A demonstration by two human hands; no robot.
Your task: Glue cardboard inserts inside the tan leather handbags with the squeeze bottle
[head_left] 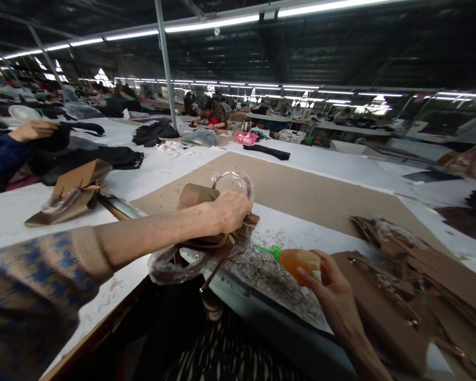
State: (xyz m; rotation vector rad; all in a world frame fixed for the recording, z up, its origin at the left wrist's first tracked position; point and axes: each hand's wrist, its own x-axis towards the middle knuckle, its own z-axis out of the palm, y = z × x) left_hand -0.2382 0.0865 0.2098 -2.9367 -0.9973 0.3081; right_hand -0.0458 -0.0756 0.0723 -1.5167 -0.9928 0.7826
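A brown bag [194, 197] with plastic-wrapped handles lies at the table's near edge. My left hand [232, 211] is closed on the bag's upper right part, its fingertips partly hidden behind the knuckles. One wrapped handle [174, 267] hangs over the edge, and the other loops up behind my hand. To the right, my right hand [328, 275] is wrapped round a squeeze bottle [299, 263] of amber liquid. The bottle lies nearly level, its green nozzle pointing left toward the bag without touching it.
More brown bags with straps and metal fittings [396, 286] lie at the right. Another brown bag [69, 196] sits at the left. Brown paper [301, 196] covers part of the white table. A person's hand [35, 130] holds black material at far left; a pink basket [246, 137] stands farther back.
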